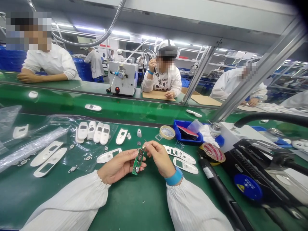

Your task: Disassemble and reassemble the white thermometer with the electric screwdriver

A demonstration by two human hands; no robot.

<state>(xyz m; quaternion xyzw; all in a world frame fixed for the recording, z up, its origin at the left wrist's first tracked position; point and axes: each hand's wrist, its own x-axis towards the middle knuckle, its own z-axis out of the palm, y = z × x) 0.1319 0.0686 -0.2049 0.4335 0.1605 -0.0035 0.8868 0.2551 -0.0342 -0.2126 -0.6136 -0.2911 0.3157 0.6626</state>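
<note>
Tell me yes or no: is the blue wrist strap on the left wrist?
No, the blue wrist strap sits at the right hand, and the left hand shows none.

The left hand (pixel 120 166) lies palm-up with its fingers curled. The right hand (pixel 160 158) sits just beside it, fingertips pinched together. The left forearm (pixel 72 202) and right forearm (pixel 192 205) angle apart in gathered white sleeves, with a blue band on the right wrist (pixel 174 177).
</note>
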